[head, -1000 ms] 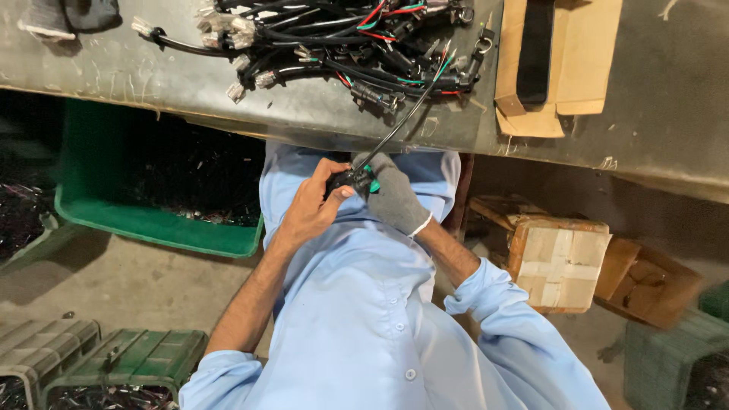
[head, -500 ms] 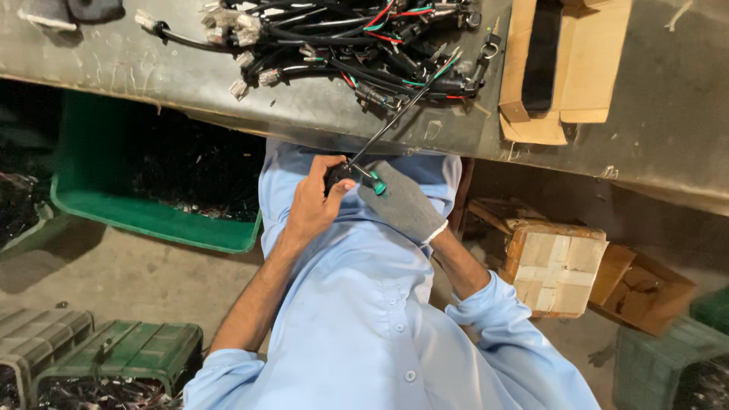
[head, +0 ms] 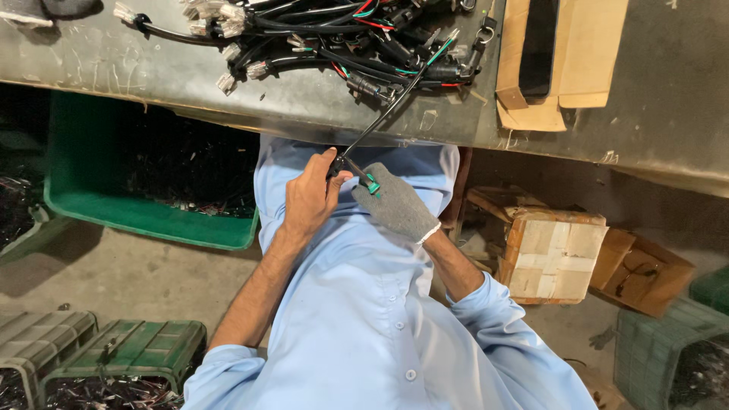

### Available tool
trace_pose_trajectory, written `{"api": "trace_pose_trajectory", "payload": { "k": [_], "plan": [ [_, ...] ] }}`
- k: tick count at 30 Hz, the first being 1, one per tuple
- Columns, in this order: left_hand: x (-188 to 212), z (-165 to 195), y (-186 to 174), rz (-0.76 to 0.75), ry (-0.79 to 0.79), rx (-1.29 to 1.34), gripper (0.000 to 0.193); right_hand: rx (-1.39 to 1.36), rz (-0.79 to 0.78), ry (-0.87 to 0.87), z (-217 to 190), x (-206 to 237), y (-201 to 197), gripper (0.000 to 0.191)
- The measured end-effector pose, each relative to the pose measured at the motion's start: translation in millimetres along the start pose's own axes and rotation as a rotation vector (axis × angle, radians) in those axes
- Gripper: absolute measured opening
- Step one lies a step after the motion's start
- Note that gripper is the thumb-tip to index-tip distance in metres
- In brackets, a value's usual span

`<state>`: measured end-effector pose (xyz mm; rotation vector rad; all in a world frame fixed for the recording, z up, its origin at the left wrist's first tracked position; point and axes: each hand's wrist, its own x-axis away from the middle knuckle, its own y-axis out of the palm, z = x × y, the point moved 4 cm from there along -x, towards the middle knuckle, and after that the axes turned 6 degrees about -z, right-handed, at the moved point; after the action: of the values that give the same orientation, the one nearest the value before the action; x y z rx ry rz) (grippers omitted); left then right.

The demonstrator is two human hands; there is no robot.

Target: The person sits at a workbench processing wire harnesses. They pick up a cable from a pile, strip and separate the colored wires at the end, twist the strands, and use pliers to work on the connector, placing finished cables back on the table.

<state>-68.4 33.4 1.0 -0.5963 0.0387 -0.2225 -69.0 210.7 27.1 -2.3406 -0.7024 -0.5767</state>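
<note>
Head view: left hand (head: 310, 199) pinches a black cable (head: 380, 121), gloved right hand (head: 395, 203) grips its green plug (head: 372, 186); cable slants up-right to the wire bundle (head: 334, 38) on the surface (head: 653, 91).

You wear a light blue button-up shirt (head: 364, 319) with small pale buttons down its front. Both sleeves are rolled up to about the elbows, leaving your forearms bare. Your left hand (head: 311, 199) is bare. Your right hand (head: 396, 203) wears a grey knitted glove with a white edge at the wrist.
</note>
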Motion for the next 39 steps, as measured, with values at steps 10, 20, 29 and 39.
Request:
{"api": "trace_pose_trajectory", "payload": {
  "k": [10,20,29,39],
  "plan": [
    [-1,2,-4,0.087,0.121,0.037,0.045,-0.038,0.018,-0.028,-10,-1,-1,0.036],
    [-9,4,-13,0.11,0.276,-0.363,0.041,0.172,0.204,-0.173,-22,0,-2,0.044],
    [-18,5,-24,-0.021,0.164,-0.225,0.044,0.029,0.091,-0.058,1,-34,15,0.031],
    [-13,5,-14,-0.242,-0.01,0.804,0.025,0.072,0.138,-0.316,-13,-21,-9,0.031]
  ]
}}
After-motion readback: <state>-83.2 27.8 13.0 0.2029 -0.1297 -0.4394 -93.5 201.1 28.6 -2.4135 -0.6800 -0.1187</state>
